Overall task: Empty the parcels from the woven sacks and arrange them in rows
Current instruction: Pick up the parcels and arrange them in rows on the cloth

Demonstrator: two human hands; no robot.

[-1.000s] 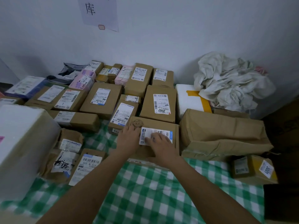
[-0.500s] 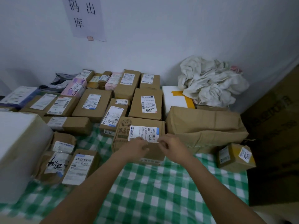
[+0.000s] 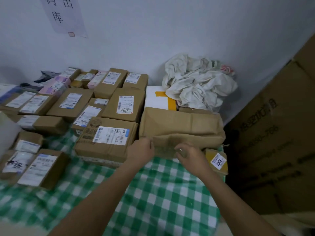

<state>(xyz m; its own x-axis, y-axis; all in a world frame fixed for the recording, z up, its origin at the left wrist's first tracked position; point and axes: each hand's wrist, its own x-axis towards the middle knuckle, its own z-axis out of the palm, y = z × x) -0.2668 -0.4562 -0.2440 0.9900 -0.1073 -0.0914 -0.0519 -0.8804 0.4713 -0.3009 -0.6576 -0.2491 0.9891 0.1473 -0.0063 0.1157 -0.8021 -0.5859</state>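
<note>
A large parcel wrapped in brown paper lies on the green checked cloth, right of a labelled cardboard box. My left hand is at the parcel's front left corner, fingers curled onto its edge. My right hand has curled fingers at the parcel's folded front flap; blur hides whether it grips. Several labelled boxes lie in rows behind and to the left. Crumpled white woven sacks are heaped by the wall.
A white foam box with yellow tape sits behind the brown parcel. A small yellow box lies by my right hand. A tall cardboard carton stands on the right. The wall carries a paper notice.
Both hands left the labelled box and moved right to the front edge of the brown paper parcel. My view swung to the right.
</note>
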